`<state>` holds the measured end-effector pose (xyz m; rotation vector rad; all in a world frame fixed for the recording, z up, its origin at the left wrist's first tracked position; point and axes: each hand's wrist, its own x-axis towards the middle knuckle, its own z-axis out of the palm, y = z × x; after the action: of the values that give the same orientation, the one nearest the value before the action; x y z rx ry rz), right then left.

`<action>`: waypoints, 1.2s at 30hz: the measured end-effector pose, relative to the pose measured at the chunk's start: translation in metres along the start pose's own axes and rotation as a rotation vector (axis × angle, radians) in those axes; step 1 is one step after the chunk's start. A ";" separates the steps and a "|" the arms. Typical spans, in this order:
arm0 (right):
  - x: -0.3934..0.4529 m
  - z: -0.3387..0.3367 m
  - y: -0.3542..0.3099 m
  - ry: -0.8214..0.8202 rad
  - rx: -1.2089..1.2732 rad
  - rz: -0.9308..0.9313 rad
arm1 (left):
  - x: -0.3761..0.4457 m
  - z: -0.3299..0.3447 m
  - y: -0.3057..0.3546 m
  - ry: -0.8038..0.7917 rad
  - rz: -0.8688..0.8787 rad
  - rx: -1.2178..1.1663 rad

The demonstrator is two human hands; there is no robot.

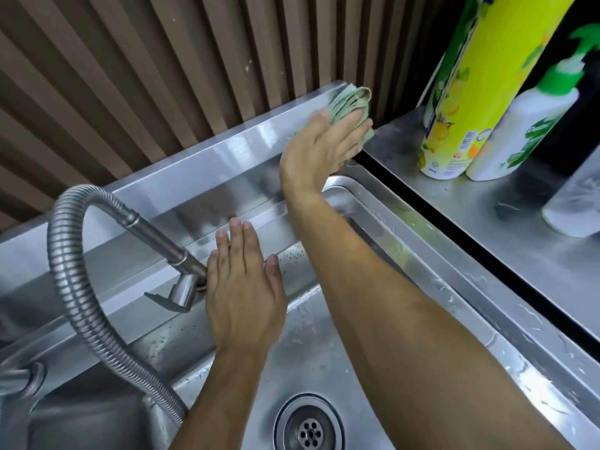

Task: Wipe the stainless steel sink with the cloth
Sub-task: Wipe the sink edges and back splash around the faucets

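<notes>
To your left a ribbed flexible hose [74, 287] arches up from the near left and curves down into a metal spray head [181, 284], which sits just beside the thumb side of your left hand [243, 287]. At the near edge of the basin lies the round drain [308, 427], between your two forearms. On the right, across a dark gap, a steel counter [487, 228] carries a tall yellow-green spray can [467, 102] printed with lemons, a white bottle [522, 131] with a green pump top touching it, and part of a clear bottle [574, 203] nearer you; the lettering on all three is too blurred to read, though a barcode shows on the can. Behind everything runs a brown slatted wall [146, 76]. Your right hand [324, 144] reaches across to the far right corner of the stainless steel sink [422, 274], fingers straight and pressing the bunched pale green cloth [350, 102] against the top of the raised back ledge [227, 151]; the cloth lies under and beyond your fingertips, spilling past them toward the wall. Your left hand rests flat and relaxed, grasping nothing, on the lower step of the back ledge. Water droplets bead the sink's right rim.
</notes>
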<state>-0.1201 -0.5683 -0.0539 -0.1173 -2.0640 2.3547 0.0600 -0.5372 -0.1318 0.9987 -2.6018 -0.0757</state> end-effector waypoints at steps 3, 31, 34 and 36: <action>0.022 -0.007 -0.005 0.114 0.122 -0.008 | 0.000 0.000 -0.001 -0.020 0.021 0.025; -0.013 -0.092 0.025 -0.587 -1.605 -0.514 | -0.002 0.000 -0.008 -0.081 0.033 0.075; -0.010 -0.087 0.019 -0.553 -1.637 -0.448 | -0.002 -0.001 -0.007 -0.092 0.031 0.092; -0.013 -0.084 0.018 -0.515 -1.669 -0.422 | -0.002 -0.001 -0.005 -0.097 0.033 0.089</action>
<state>-0.1015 -0.4885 -0.0819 0.8454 -3.0965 -0.0090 0.0646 -0.5400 -0.1326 1.0052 -2.7305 -0.0002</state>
